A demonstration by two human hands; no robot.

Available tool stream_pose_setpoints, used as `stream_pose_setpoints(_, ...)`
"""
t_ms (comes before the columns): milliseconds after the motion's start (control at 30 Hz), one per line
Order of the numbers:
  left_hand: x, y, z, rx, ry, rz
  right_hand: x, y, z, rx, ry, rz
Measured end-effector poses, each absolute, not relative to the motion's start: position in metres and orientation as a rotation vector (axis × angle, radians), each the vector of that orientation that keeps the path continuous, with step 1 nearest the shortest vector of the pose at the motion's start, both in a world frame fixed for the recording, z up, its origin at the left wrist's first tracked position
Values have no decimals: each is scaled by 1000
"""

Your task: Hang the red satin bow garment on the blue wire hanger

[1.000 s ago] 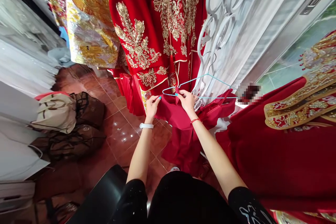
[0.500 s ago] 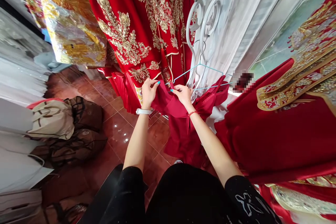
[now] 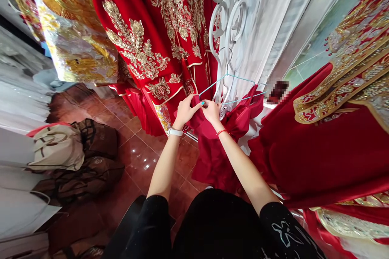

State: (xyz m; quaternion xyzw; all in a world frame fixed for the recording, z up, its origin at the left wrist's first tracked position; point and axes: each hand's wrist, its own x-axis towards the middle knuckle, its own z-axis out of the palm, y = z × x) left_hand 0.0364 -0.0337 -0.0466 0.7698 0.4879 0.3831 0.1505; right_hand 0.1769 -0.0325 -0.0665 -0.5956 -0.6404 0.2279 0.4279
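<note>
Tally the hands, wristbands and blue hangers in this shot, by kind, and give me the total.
Hands: 2 (left hand, right hand)
Wristbands: 2 (white wristband, red wristband)
Blue wire hangers: 1 (blue wire hanger)
Total: 5

Left hand point(image 3: 188, 111) and right hand point(image 3: 212, 111) pinching red satin cloth point(image 3: 197, 119), a light-blue wire hanger point(image 3: 212, 85) just beside them, white wristband point(image 3: 174, 132) on the left wrist, gold-embroidered red robe point(image 3: 136, 48) hanging ahead, glossy brown floor tiles point(image 3: 139, 158) below
</note>
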Motion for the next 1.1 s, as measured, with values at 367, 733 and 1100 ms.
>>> stream_pose_setpoints(367,59,-14,-60,1946,1633,1597,329,-56,-89,-1181,-875,249)
stream_pose_setpoints(733,195,-30,-49,2401,847,1055,431,-64,-129,-1325,-1123,548)
stream_pose_setpoints(1100,228,-23,-62,2276,1138,890,452,-91,-126,-1339,-823,175)
